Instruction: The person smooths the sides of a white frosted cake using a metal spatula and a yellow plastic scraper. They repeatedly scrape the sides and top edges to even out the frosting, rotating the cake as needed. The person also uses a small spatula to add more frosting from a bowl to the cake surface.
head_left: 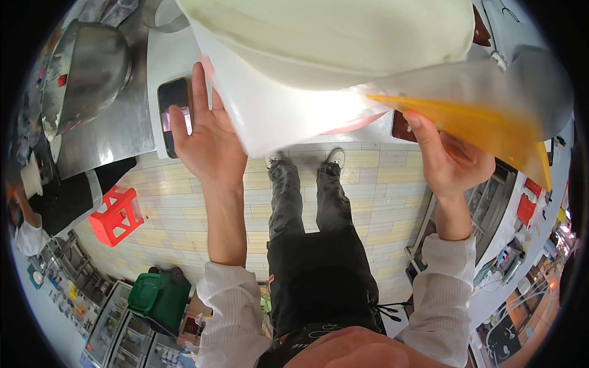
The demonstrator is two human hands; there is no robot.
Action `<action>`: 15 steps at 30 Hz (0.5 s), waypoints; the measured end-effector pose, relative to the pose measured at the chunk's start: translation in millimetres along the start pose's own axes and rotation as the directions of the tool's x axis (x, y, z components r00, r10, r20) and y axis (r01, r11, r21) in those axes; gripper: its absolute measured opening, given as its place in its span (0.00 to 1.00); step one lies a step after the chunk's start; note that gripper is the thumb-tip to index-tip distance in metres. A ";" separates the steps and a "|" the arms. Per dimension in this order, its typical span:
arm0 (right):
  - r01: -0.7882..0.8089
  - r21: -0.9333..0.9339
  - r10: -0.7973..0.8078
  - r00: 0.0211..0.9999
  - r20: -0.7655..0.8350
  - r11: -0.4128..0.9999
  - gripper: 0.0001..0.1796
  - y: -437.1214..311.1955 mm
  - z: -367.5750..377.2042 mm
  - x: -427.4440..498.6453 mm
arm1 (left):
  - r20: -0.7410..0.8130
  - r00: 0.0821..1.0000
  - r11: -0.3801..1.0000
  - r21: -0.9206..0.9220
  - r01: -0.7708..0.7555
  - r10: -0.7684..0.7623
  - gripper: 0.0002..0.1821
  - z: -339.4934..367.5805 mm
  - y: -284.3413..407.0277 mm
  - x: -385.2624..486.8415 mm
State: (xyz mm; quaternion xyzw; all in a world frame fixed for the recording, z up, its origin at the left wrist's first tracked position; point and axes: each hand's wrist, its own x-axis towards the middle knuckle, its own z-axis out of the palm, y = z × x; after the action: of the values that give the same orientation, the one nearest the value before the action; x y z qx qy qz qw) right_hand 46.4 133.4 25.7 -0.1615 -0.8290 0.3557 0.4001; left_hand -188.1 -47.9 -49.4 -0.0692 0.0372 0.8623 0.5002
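Note:
Close to the camera is a large round cake [331,37] with smooth pale cream frosting. A white, sheet-like surface [276,115] with a corner shows below its rim, and pink edges show past it. My left hand [214,138] is held palm up with fingers apart beside this white surface, which hides some of the fingertips. Whether they touch it I cannot tell. My right hand [453,158] pinches a thin, wedge-shaped plastic piece [487,122], part clear and part orange, blurred. Its narrow end points at the white surface below the cake.
A smartphone [166,115] lies on the counter by my left hand. A steel mixing bowl [92,78] stands at left, near a steel ring [163,20]. On the floor are a red stool [115,218] and a green bin [158,299]. A co-worker's sleeve [31,239] shows far left.

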 end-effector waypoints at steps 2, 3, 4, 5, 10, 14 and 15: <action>0.004 -0.015 -0.004 1.000 0.005 1.000 0.25 -0.5 -1.1 -0.3 | 0.078 0.996 0.999 -0.016 0.036 -0.034 0.38 -4.8 -7.4 -2.0; 0.014 -0.053 -0.014 1.000 0.006 0.998 0.25 -0.2 -1.8 -0.1 | 0.128 0.989 0.998 -0.001 0.070 -0.070 0.38 -6.4 -11.5 -2.5; 0.009 -0.019 -0.009 1.000 0.007 1.000 0.25 0.2 -1.8 0.1 | 0.199 0.969 0.989 -0.010 0.150 -0.145 0.38 -5.7 -12.3 -4.4; 0.006 -0.009 -0.006 1.000 0.008 1.000 0.25 0.7 -1.7 0.2 | 0.094 0.992 0.993 0.091 0.077 -0.086 0.38 -4.0 -11.0 -6.0; -0.013 0.042 0.013 1.000 0.001 0.999 0.25 1.4 -1.3 -0.4 | -0.013 0.999 0.998 0.054 -0.033 0.034 0.37 4.6 4.6 -2.1; -0.037 0.044 0.038 0.999 -0.014 0.998 0.25 -0.1 -1.4 -2.4 | 0.082 0.996 0.999 0.020 0.039 -0.040 0.35 -0.8 -2.7 -3.8; -0.029 0.016 0.029 0.999 -0.020 0.999 0.25 0.3 -1.1 -2.3 | 0.040 0.998 0.997 0.056 0.055 -0.057 0.35 -1.8 -5.1 -6.3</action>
State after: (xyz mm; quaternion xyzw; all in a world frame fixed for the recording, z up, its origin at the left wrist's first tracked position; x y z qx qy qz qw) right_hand 48.7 132.9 24.7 -0.1738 -0.8197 0.3665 0.4045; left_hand -180.5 -51.0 -50.2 -0.0388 0.0484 0.8478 0.5266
